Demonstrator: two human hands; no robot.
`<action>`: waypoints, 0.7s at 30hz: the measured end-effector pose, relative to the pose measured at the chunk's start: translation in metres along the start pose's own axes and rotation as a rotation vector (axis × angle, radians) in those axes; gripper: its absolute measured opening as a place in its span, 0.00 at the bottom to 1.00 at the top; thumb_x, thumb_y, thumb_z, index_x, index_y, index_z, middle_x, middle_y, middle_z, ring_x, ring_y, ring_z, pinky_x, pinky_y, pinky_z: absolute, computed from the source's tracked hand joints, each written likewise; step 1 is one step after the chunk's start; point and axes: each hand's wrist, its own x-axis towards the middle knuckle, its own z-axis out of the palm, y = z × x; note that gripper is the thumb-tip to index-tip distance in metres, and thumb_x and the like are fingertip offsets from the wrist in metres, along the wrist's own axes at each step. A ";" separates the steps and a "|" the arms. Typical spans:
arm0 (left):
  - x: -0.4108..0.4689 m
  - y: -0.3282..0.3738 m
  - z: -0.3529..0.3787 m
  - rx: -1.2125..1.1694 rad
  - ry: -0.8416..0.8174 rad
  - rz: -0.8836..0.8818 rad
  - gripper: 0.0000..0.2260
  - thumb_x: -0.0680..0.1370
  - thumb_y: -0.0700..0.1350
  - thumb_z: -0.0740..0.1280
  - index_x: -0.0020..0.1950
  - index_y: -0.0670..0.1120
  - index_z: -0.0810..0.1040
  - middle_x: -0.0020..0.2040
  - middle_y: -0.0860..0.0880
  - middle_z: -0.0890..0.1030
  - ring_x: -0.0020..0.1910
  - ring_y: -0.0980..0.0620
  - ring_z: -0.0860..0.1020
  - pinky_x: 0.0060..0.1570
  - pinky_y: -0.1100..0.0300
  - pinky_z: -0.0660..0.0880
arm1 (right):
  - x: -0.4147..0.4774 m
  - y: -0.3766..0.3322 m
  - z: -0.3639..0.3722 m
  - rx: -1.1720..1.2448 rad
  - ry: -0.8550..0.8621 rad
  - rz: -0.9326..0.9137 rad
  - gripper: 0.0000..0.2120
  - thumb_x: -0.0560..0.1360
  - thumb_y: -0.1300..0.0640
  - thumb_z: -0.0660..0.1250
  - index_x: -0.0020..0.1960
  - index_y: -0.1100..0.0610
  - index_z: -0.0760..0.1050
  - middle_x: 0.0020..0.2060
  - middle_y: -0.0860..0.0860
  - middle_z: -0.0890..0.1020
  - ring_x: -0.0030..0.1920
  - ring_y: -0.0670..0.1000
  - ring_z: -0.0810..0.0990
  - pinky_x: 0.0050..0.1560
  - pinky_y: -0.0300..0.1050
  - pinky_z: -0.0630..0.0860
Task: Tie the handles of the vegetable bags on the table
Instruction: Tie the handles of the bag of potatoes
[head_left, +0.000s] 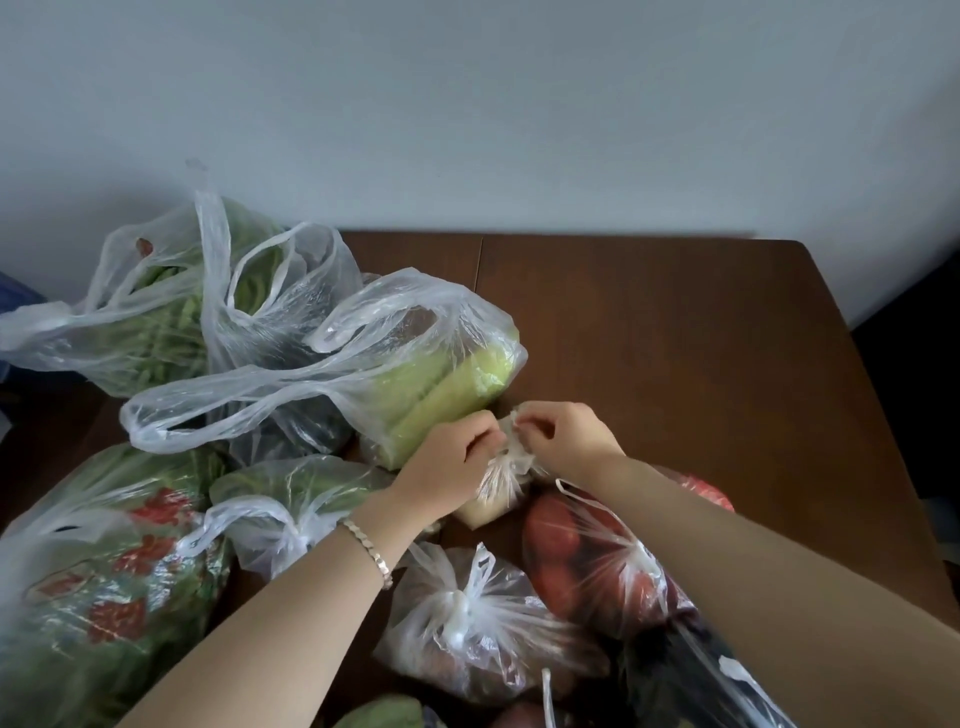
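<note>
A small clear bag (500, 486) with something pale inside sits in the middle of the brown table (675, 332). My left hand (453, 462) and my right hand (566, 436) both pinch its twisted handles (514, 421) above its bunched neck. Behind it lies an untied bag of pale green stalks (447, 379) with long loose handles. Two more untied bags of greens (156, 312) stand at the back left. Knotted bags lie near me: one of red vegetables (587, 556), one clear bag (467, 618), one of leafy greens (291, 499).
A large bag with a red printed pattern (104, 571) fills the near left. A dark bag (691, 675) lies at the near right. Bare brown tabletop stretches to the right and back, ending at a pale wall (519, 130).
</note>
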 end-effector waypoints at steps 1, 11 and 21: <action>0.000 0.001 0.001 -0.014 0.019 -0.010 0.11 0.79 0.41 0.61 0.35 0.45 0.70 0.27 0.50 0.70 0.27 0.57 0.68 0.30 0.67 0.64 | 0.001 0.000 -0.001 -0.001 0.009 0.020 0.09 0.74 0.56 0.62 0.46 0.46 0.80 0.42 0.45 0.80 0.43 0.49 0.77 0.48 0.44 0.75; -0.004 0.019 0.021 -0.453 -0.083 -0.291 0.09 0.78 0.39 0.62 0.38 0.40 0.72 0.27 0.52 0.72 0.18 0.61 0.64 0.21 0.70 0.63 | -0.031 0.000 -0.020 0.909 0.169 0.133 0.05 0.72 0.64 0.69 0.46 0.58 0.81 0.35 0.52 0.81 0.21 0.41 0.70 0.21 0.33 0.66; -0.006 0.009 0.023 -0.717 0.053 -0.321 0.10 0.78 0.33 0.61 0.38 0.39 0.77 0.18 0.55 0.65 0.22 0.56 0.63 0.39 0.60 0.69 | -0.035 0.012 -0.003 0.513 0.135 0.060 0.08 0.74 0.62 0.67 0.52 0.55 0.77 0.47 0.51 0.82 0.48 0.49 0.79 0.52 0.43 0.76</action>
